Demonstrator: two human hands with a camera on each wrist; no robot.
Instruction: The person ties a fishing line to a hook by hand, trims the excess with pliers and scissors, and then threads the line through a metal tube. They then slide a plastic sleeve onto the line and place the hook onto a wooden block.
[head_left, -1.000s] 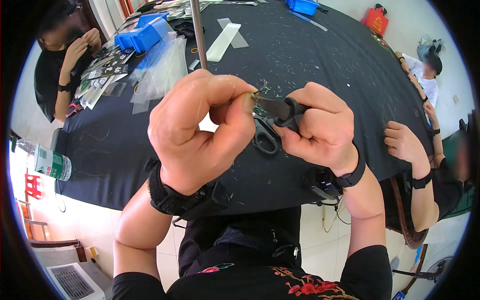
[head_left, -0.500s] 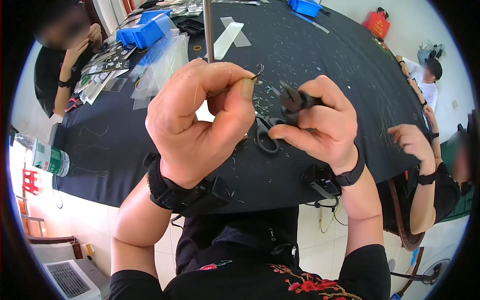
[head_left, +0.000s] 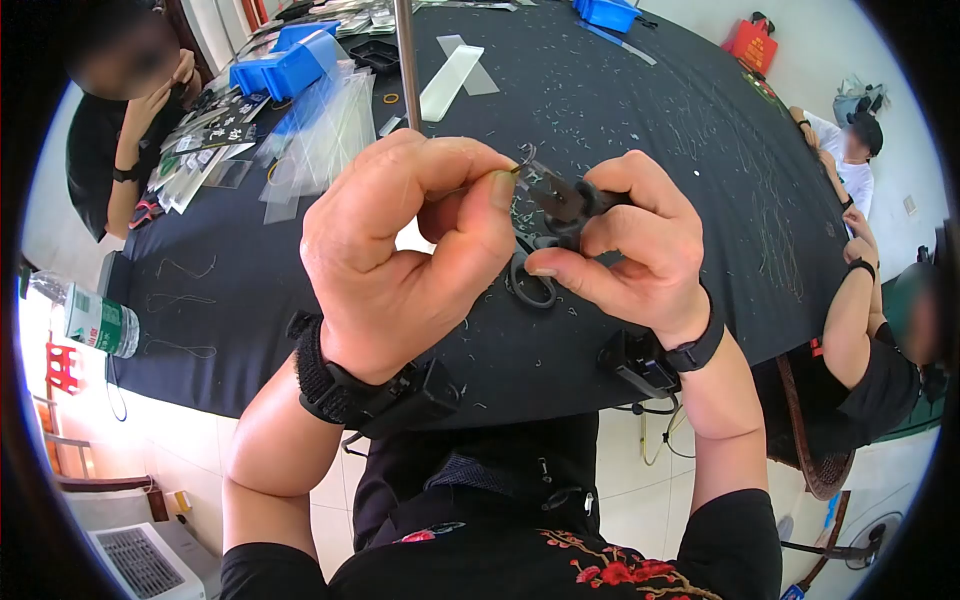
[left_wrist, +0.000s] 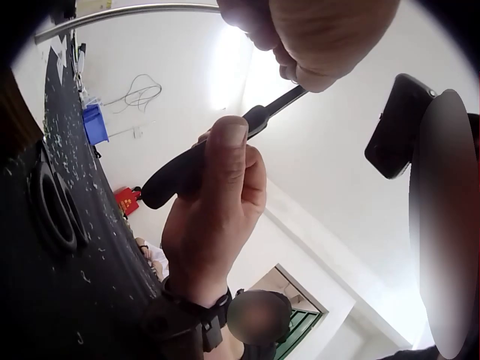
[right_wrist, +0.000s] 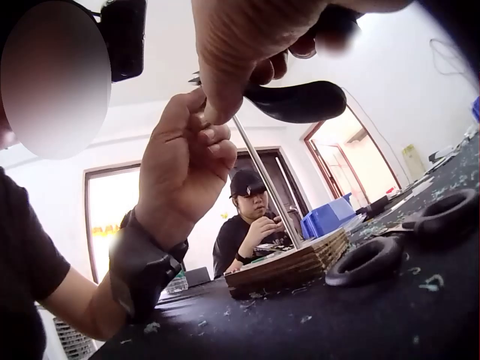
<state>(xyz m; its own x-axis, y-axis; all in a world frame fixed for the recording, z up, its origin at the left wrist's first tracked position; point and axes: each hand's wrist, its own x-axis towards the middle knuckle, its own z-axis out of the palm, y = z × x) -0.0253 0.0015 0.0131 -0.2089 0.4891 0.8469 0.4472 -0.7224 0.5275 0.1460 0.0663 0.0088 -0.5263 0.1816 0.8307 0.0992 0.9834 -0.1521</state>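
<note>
In the head view, my left hand (head_left: 400, 250) pinches a small dark curved piece (head_left: 526, 155) between thumb and forefinger; its curled end sticks out past the fingertips. Beside it, my right hand (head_left: 640, 240) holds a black-handled tool like cutters or pliers (head_left: 568, 205), its tips close to the piece; whether they touch is unclear. The left wrist view shows the tool's dark handle (left_wrist: 176, 176) under the right thumb. Black-handled scissors (head_left: 532, 288) lie on the table below the tool.
A metal rod (head_left: 407, 70) rises from a wooden block (right_wrist: 292, 266) near my left hand. Blue bins (head_left: 285, 70), clear sleeves (head_left: 335, 130) and cards lie back left. Small scraps and thin threads (head_left: 770, 220) dot the black cloth. Other people sit left and right.
The tool first moved right, away from the small piece, then came back left beside it. My left hand has barely moved. At the right, another person's hand has drawn back from the table.
</note>
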